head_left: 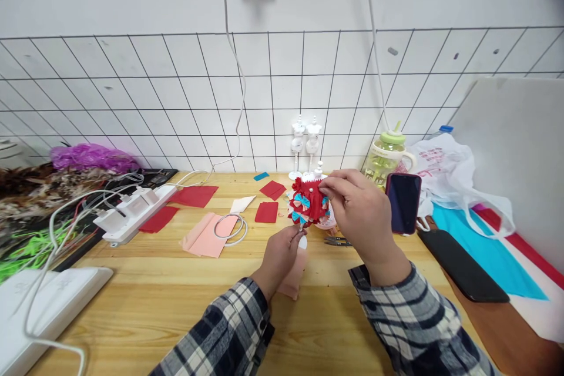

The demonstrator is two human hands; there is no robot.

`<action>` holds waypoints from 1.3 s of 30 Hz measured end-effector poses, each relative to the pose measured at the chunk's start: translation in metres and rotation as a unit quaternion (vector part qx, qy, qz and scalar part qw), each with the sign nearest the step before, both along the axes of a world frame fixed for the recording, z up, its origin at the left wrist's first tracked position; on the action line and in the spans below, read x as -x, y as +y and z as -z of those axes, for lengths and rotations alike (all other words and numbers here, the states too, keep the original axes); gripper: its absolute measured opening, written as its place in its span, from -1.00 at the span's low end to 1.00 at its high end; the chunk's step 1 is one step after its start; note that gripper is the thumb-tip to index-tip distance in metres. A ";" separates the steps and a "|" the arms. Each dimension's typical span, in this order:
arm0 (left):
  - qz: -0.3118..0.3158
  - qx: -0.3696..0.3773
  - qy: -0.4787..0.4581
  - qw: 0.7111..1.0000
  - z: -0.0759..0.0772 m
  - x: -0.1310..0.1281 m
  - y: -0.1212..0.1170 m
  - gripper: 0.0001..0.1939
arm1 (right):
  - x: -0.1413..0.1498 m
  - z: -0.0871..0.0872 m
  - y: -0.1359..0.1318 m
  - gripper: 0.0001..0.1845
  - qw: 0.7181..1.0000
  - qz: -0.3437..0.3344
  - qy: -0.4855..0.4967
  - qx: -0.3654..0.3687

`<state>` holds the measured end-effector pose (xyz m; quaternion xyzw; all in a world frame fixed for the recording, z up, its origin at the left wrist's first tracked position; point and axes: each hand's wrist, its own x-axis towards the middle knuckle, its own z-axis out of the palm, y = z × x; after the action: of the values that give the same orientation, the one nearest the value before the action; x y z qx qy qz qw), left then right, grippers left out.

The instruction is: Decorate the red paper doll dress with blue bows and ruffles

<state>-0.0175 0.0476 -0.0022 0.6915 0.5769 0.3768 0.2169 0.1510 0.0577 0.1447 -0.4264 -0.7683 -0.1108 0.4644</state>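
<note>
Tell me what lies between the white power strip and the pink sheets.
A red sheet, then bare tabletop before the pink sheets, in the head view.

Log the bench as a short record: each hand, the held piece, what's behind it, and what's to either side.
left hand: pinches the small figure from below
right hand: fingertips at the figure's upper right edge
held piece: red, with blue and peach pleated trims
behind: two white miniature dress forms, standing by the tiled wall
left side: red squares, peach sheets, power strip
right side: upright phone, lidded bottle, blue sheet
</note>
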 end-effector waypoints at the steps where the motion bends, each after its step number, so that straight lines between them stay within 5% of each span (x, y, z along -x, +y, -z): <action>1: 0.004 0.002 -0.005 1.000 -0.001 0.000 0.000 -0.71 | 0.000 0.001 0.001 -0.82 1.000 -0.004 0.004 0.002; 8: -0.007 0.010 -0.008 1.000 -0.002 -0.001 0.002 -0.74 | -0.005 -0.003 0.001 -0.79 0.996 -0.072 0.048 0.014; 12: -0.009 0.006 -0.020 1.000 0.002 -0.001 0.003 -0.76 | -0.019 -0.004 0.012 -0.78 0.998 -0.009 0.066 0.009; 15: -0.014 0.007 -0.022 1.000 0.002 -0.001 0.003 -0.77 | -0.031 0.012 0.034 -0.80 0.995 0.066 -0.029 0.075; 22: -0.007 0.008 -0.024 1.000 0.000 0.000 0.003 -0.77 | -0.025 0.068 0.075 -0.73 0.928 0.095 -0.233 0.274; 31: 0.000 0.007 -0.023 1.000 0.004 0.001 0.005 -0.76 | -0.007 0.072 0.071 -0.78 0.859 0.098 -0.334 0.375; 39: -0.005 0.003 -0.014 1.000 0.001 0.000 0.005 -0.74 | -0.001 0.093 0.074 -0.73 0.845 0.125 -0.339 0.394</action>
<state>-0.0176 0.0524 -0.0036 0.6825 0.5783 0.3860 0.2254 0.1520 0.1312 0.0514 -0.6019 -0.7970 0.0068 -0.0500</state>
